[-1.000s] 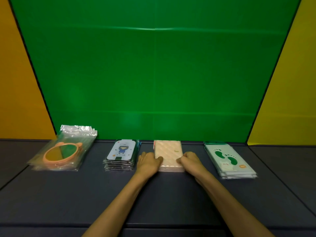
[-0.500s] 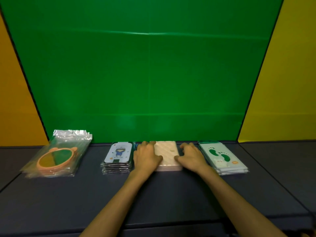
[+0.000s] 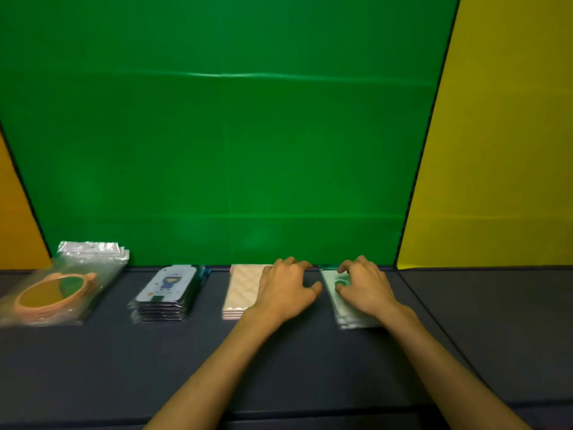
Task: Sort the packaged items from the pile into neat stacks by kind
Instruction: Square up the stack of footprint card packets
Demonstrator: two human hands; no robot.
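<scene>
Four stacks stand in a row along the back of the dark mat (image 3: 279,367). At far left lie clear bags with orange round mirrors (image 3: 59,290). To their right is a stack of cartoon-figure packs (image 3: 167,291), then a stack of pale pink packs (image 3: 243,290), then a stack of green-footprint packs (image 3: 341,301). My left hand (image 3: 286,290) lies with fingers spread over the right edge of the pink stack, thumb reaching toward the footprint stack. My right hand (image 3: 366,288) rests flat on top of the footprint stack, covering most of it.
A green backdrop (image 3: 229,135) rises right behind the stacks, with an orange panel (image 3: 15,218) at left and a yellow panel (image 3: 496,150) at right. A seam in the mat (image 3: 434,321) runs to the right of the footprint stack.
Both hands have shifted right: the left from the pink stack's left side to its right edge, the right from the pink stack onto the footprint stack. The view has swung right too.
</scene>
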